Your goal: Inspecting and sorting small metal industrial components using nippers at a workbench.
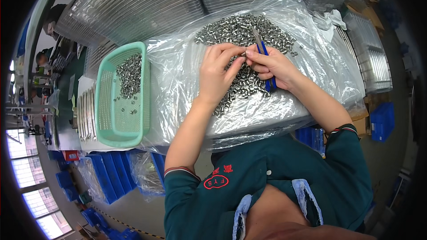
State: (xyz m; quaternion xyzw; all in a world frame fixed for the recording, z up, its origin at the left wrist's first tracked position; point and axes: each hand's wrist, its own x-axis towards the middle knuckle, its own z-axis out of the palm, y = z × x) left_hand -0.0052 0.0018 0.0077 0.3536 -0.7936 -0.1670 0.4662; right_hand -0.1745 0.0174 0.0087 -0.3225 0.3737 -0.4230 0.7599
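Over the pile of small shiny metal ring-shaped parts [240, 29], both my hands meet at the fingertips. My left hand [218, 73] pinches what looks like one small metal part [244, 55], mostly covered by the fingers. Blue-handled pliers [270, 84] are held in my right hand [278, 67], their metal jaws pointing away from me. The right thumb and forefinger also close near the small part, touching or almost touching the left fingertips. More of the ring-shaped parts lie beneath and between my hands on clear plastic sheeting [173, 71].
A green plastic basket [101, 102] at the left contains more small metal parts. Stacked clear plastic trays [133, 9] line the far side, with more trays [371, 58] at the right. Blue bins [109, 175] stand below the table's left front, and a white cloth [331, 20] lies far right.
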